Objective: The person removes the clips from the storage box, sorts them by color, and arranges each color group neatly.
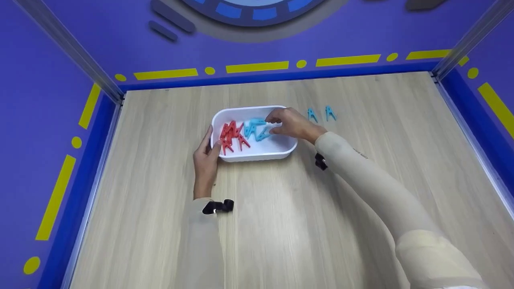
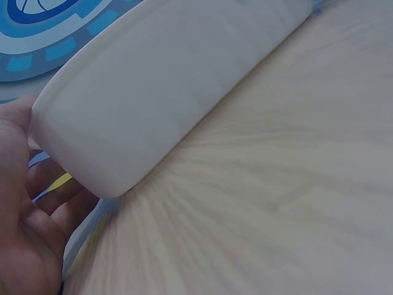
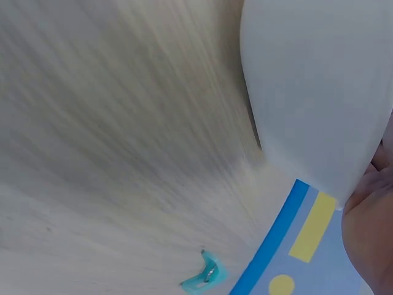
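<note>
Purple walls (image 1: 120, 44), wooden tabletop (image 1: 273, 208) beneath white tub (image 1: 257, 157)

White tub (image 3: 313, 92) – cropped in wrist views, red clothespins (image 1: 231, 131) hidden there

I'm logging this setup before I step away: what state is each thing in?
Tub: upright, lidless, partly filled
Red pegs: heaped in the tub
Inner blue pegs: lying loosely grouped in the tub
Two outer blue pegs: lying apart, outside the tub
Left hand: gripping the tub's end
Right hand: at the inner blue pegs; grip unclear
</note>
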Action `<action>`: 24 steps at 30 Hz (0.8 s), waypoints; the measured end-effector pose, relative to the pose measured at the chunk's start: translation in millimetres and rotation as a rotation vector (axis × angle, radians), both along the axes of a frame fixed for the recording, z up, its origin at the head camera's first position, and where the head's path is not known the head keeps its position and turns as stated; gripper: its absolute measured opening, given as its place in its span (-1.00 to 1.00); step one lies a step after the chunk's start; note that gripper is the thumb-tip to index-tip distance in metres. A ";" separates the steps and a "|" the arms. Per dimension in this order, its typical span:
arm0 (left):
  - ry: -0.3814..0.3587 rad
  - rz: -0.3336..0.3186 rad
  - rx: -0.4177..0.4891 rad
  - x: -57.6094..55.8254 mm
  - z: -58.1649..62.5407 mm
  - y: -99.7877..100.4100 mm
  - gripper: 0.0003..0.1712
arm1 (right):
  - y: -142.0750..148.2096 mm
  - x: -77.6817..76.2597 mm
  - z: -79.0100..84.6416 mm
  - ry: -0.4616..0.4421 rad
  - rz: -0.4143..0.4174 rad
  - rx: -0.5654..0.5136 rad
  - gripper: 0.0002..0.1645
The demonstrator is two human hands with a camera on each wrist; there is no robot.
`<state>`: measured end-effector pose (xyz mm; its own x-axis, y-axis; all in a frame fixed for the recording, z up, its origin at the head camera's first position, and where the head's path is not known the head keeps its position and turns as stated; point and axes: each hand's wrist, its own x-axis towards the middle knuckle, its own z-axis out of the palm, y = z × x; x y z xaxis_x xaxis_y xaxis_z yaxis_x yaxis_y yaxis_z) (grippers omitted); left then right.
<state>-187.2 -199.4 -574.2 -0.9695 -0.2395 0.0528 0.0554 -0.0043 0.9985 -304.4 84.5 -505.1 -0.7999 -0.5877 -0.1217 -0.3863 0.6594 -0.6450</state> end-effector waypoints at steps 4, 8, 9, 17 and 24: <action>0.011 0.007 -0.003 0.1 -0.7 -0.3 -0.36 | -5.1 -1.0 1.5 -0.003 0.007 0.054 -0.50; 0.022 0.009 -0.019 0.2 -1.9 -0.2 -0.36 | -9.6 0.3 -0.1 0.014 0.034 0.107 -0.50; 0.021 0.009 -0.024 0.3 -2.0 -0.1 -0.36 | -10.4 0.6 -1.0 0.024 0.045 0.117 -0.51; 0.022 0.007 -0.034 0.4 -3.0 -0.8 -0.35 | -12.4 2.0 -6.1 0.135 0.124 0.151 -0.57; 0.046 0.009 -0.038 -0.9 -4.1 -1.8 -0.35 | -12.9 2.0 -7.6 0.142 0.144 0.171 -0.61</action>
<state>-188.1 -201.2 -578.2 -0.9636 -0.2452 0.1065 0.1012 0.0344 0.9943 -302.3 71.6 -512.7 -0.7260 -0.6768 -0.1219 -0.5623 0.6863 -0.4613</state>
